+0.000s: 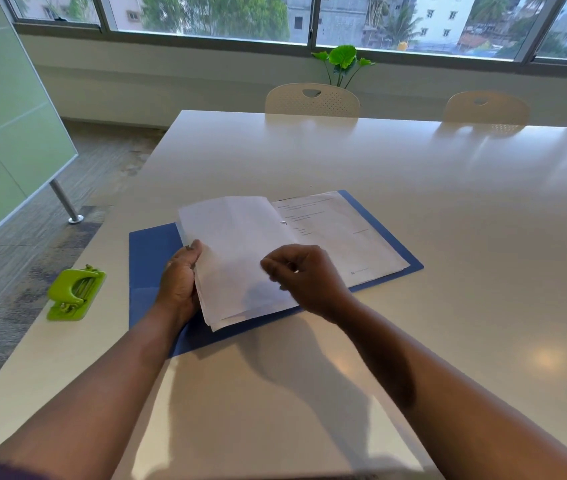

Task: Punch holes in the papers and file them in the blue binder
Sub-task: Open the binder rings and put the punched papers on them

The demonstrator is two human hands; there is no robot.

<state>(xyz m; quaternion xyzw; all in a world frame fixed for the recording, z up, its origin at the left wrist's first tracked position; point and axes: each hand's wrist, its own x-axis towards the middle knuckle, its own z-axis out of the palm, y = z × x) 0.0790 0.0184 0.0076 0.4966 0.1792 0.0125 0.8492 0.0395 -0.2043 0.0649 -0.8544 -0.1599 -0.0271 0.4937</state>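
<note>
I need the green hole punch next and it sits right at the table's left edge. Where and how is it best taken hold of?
I'd take the green hole punch across its raised lever, coming from above with the left hand, fingers closing on its two long sides. It lies flat near the table edge, so a sideways push could tip it off.

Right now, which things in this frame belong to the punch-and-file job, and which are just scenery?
Job:
- blue binder, open on the table
- loose papers, held at their left edge by the left hand
- filed papers on the binder's right side
- green hole punch near the table's left edge
- right hand, over the loose papers

Scenery:
- two chairs
- plant
</note>
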